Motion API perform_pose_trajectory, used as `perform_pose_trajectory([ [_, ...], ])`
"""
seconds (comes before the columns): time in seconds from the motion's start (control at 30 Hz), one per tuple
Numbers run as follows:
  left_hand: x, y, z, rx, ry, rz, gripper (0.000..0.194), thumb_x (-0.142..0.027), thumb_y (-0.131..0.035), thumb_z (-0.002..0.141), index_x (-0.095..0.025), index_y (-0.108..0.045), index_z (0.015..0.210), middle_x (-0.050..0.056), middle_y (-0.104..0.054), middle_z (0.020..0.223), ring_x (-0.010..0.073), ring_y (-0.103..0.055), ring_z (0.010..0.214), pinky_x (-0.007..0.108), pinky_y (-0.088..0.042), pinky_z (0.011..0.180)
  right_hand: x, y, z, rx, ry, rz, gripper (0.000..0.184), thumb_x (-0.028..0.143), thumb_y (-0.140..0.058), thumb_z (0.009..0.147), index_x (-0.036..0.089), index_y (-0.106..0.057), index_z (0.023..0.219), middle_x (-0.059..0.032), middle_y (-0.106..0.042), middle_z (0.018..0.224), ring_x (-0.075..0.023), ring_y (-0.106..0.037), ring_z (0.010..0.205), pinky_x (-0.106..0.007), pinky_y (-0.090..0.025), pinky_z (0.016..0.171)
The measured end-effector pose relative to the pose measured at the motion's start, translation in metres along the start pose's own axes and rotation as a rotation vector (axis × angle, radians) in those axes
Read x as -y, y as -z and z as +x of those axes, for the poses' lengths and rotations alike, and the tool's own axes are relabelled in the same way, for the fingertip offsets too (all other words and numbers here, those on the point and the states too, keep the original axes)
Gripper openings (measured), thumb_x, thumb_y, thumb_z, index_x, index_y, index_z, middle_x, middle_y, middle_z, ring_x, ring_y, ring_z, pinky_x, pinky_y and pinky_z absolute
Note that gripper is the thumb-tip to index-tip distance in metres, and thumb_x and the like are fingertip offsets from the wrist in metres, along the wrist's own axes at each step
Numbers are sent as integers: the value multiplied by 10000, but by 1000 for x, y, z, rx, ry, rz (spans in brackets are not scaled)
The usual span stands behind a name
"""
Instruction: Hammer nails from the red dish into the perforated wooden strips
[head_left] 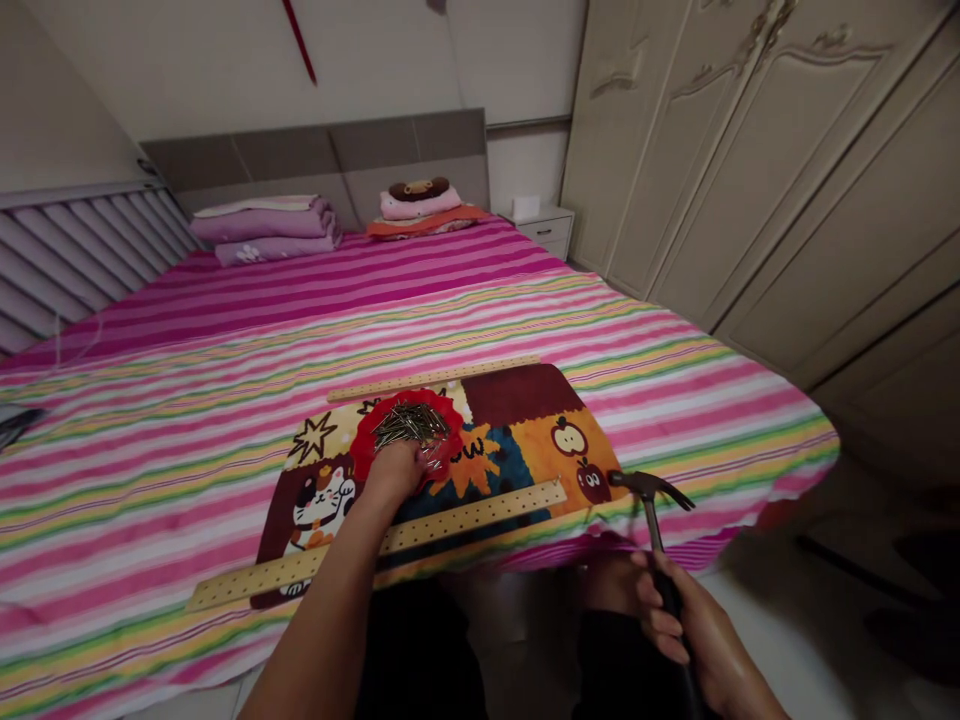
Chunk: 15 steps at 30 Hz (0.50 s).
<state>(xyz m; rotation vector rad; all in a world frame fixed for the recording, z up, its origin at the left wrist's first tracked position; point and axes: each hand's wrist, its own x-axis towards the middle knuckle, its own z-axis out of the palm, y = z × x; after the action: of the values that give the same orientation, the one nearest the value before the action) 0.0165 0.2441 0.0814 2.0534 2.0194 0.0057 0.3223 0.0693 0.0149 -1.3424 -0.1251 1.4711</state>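
Note:
My left hand (403, 464) reaches into a red scalloped bowl (363, 462) of loose nails (409, 424). Its fingers look curled together at the near side of the pile; what they pinch, if anything, is hidden. In my right hand (686, 620), wrapped round the black handle, is a claw hammer (646, 487), its head up at the bed's edge. The bowl stands on a colourful printed mat (499, 400) with a cat and apples. A wooden strip with rows of holes (465, 515) lies across the mat's near side, under my left forearm. Another perforated strip (435, 378) lies along the far side.
Striped sheets (150, 430) cover the bed. Folded purple bedding (270, 230) and a pink and orange stack (424, 210) sit by the headboard (300, 160). A wardrobe (750, 150) and a nightstand (551, 228) stand at the right. A dark object (19, 425) lies at the left edge.

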Motion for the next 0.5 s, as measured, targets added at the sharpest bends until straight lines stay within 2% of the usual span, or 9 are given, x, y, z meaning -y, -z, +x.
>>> perform_pose_trajectory([
  [0.17, 0, 2, 2, -6, -54, 23, 148, -114, -466, 739, -140, -610, 721, 152, -671, 846, 213, -622, 774, 279, -417, 683, 1, 0, 1, 1, -3, 9, 378, 467, -697, 621, 174, -569, 823, 70, -412, 499, -21, -237, 335, -125, -133, 284],
  [0.27, -2, 10, -5, -74, -33, -104, 115, -145, -474, 740, -152, -587, 718, 105, -664, 764, 191, -610, 724, 276, -428, 669, 1, 0, 1, 9, 4, 20, 359, 459, -684, 645, 167, -572, 821, 63, -423, 505, -24, -244, 338, -127, -133, 285],
  [0.37, -13, 15, -18, -137, 11, -525, 129, -270, -539, 706, -170, -571, 780, 20, -628, 656, 146, -576, 603, 251, -442, 585, 2, 0, 1, 20, 19, 29, 308, 439, -639, 699, 165, -570, 821, 53, -440, 517, -27, -247, 341, -131, -137, 288],
  [0.43, -28, 14, -29, -61, 21, -867, 253, -354, -597, 643, -165, -570, 809, -13, -603, 607, 121, -550, 534, 242, -451, 535, 1, 0, 2, 21, 26, 33, 273, 425, -607, 728, 170, -566, 818, 54, -440, 518, -31, -243, 341, -133, -138, 288],
  [0.5, -48, 6, -39, 58, 2, -1096, 304, -381, -645, 580, -154, -577, 770, -16, -601, 592, 112, -551, 529, 248, -471, 546, 1, 0, 2, 23, 30, 34, 261, 422, -591, 743, 173, -564, 815, 55, -438, 516, -33, -241, 340, -136, -140, 288],
])
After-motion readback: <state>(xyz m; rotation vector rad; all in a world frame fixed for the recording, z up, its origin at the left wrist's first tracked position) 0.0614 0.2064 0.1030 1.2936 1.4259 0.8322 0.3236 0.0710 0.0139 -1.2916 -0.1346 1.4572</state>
